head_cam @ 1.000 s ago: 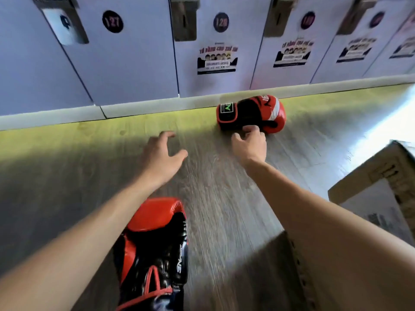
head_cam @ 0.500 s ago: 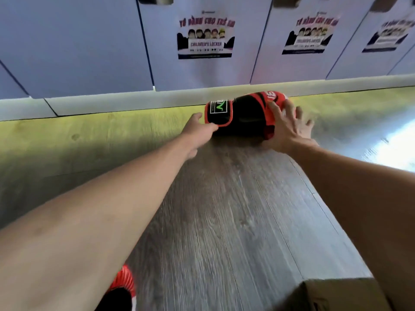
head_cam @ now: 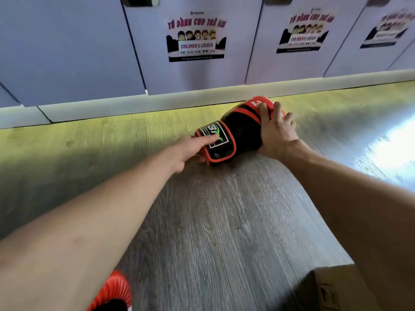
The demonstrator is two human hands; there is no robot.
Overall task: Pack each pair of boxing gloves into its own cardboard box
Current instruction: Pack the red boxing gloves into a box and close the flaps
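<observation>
My left hand [head_cam: 190, 150] pinches the cuff [head_cam: 224, 150], my right hand [head_cam: 277, 131] curls over the padded end of the glove [head_cam: 241, 129], which lies on the floor [head_cam: 224, 221] near the lockers [head_cam: 67, 52]; probably light, squashy, slick

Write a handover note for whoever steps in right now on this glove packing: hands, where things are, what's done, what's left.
Left hand pinches the cuff of the far glove; right hand grips its red padded end.
The far glove lies on the floor near the lockers.
The near glove is at the bottom left edge, and the cardboard box at the bottom right; its inside is not visible.
Done: far glove grasped.
Left: lift it and box it with its matching glove.
</observation>
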